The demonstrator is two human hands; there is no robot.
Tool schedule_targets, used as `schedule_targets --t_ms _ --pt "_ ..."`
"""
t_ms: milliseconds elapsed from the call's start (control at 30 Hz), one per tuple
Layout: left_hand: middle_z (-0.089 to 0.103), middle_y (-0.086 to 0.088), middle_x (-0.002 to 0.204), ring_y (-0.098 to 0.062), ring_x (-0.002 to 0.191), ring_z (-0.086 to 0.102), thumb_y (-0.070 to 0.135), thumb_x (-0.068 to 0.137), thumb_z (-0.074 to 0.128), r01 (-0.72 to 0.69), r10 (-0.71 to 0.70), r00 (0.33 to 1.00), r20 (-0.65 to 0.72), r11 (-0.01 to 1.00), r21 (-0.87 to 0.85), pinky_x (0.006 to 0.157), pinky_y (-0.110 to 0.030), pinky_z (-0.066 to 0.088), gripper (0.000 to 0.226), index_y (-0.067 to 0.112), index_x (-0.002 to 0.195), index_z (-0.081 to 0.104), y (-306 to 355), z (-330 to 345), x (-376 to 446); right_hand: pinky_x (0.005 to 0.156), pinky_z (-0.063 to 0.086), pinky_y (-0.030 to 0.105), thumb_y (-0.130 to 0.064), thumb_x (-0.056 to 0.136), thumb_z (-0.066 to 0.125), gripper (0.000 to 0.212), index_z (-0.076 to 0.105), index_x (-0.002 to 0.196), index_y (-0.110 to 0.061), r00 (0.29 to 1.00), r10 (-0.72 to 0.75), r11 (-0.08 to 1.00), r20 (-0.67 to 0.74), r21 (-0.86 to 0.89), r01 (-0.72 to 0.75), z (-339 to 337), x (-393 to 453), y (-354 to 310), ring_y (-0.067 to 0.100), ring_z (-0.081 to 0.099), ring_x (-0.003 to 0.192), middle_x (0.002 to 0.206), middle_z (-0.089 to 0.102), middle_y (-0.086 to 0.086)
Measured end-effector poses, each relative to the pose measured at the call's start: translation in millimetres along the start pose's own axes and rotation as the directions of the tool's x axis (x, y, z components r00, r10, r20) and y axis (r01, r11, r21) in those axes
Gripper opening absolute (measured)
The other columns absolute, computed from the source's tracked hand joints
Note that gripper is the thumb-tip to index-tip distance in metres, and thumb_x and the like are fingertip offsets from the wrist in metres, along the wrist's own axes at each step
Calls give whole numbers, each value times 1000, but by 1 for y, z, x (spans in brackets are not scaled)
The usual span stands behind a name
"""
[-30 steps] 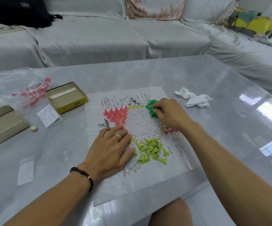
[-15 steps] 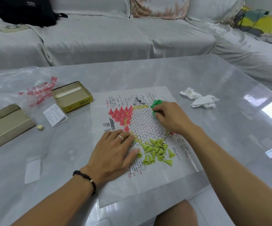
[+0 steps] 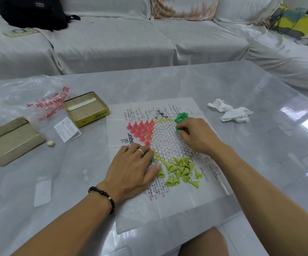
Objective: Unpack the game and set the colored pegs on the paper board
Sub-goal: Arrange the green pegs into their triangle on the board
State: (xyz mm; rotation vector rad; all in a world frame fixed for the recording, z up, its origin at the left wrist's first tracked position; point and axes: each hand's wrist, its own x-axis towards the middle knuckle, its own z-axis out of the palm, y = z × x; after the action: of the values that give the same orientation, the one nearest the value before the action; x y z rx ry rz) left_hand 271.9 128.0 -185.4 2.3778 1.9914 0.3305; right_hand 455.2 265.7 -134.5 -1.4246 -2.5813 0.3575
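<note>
Grey and glossy, the table [image 3: 223, 85] sits in front of a white-draped sofa [image 3: 112, 43], with the paper board [image 3: 182, 204] spread across its near middle. My left hand [image 3: 131, 169] lies flat on the board's left part, fingers straight, pinning the sheet. My right hand [image 3: 195, 134] is curled over the dark green pegs [image 3: 181, 116] at the board's far right corner, fingertips pinching one of them. Pink pegs [image 3: 141, 129] stand in a neat triangle at the far left; the lime pegs [image 3: 181, 171] lie tumbled in a loose heap on the near side.

My worry is the thin paper: if I lift the left hand or drag the right wrist, I judge the sheet could slide or buckle and topple the pink rows. A sweeping forearm could also scatter the lime heap toward the table's near edge.

Both halves of the box look emptied: the yellow-sided tray [image 3: 86, 109] far left of the board and the plain tray [image 3: 10, 139] at the left edge. A clear plastic bag [image 3: 29, 97] lies behind them, contents unclear.
</note>
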Motion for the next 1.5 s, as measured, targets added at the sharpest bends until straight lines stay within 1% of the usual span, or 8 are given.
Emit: schedule_targets --t_ms 333,467,633,800,900,1033,1233,1500 --pt "67 -2 107 -22 101 58 51 98 26 -113 113 993 -40 994 -10 82 -39 47 54 14 102 66 20 -10 26 83 53 38 -14 88 60 18 71 103 -15 996 83 995 -17 56 -82 -16 4 21 18 63 87 99 70 2" --pt "67 -10 117 -27 115 59 49 97 28 -163 163 987 -10 985 -53 97 -40 50 58 9 114 66 30 -9 51 86 53 37 -8 91 53 25 72 106 -12 995 96 995 -28 32 -95 -24 12 35 19 64 92 107 72 4" --pt "62 -14 126 -28 121 55 32 99 28 -152 149 988 -37 985 -82 110 -33 33 46 7 121 60 37 1 82 81 51 32 -4 89 52 27 73 105 -10 995 72 997 -63 14 -71 -31 30 42 20 63 90 105 72 5" --pt "42 -15 147 -27 139 33 24 102 33 -108 105 994 -40 991 -78 113 -26 2 45 8 143 40 38 11 96 73 46 17 -6 88 56 22 73 101 -13 999 21 999 -25 39 -20 -29 57 39 11 61 85 99 72 -1" --pt "42 -14 146 -29 139 32 26 101 34 -99 101 995 20 994 -51 121 -38 16 45 8 143 39 37 21 95 73 47 19 -8 88 58 19 73 98 -14 999 -29 997 28 68 27 -24 69 32 9 60 83 96 71 -3" --pt "58 -14 130 -31 125 49 25 98 43 -76 78 997 17 994 -74 111 -40 36 36 7 126 56 37 25 94 80 55 29 -6 85 59 21 74 96 -15 985 -61 998 159 8 61 -15 74 33 11 63 83 96 72 0" --pt "56 -14 132 -30 127 45 28 100 37 -94 93 996 -8 992 -90 113 -38 31 37 9 124 57 34 25 95 76 54 30 -4 85 55 24 74 96 -15 994 49 998 94 -53 -44 -15 73 55 17 64 84 98 72 3" --pt "43 -10 146 -26 139 29 32 101 29 -91 91 996 -7 989 -114 118 -33 18 44 13 138 46 34 23 96 70 50 22 -5 86 55 26 75 99 -15 994 9 1000 107 17 -11 -15 76 51 11 63 80 96 73 -2"
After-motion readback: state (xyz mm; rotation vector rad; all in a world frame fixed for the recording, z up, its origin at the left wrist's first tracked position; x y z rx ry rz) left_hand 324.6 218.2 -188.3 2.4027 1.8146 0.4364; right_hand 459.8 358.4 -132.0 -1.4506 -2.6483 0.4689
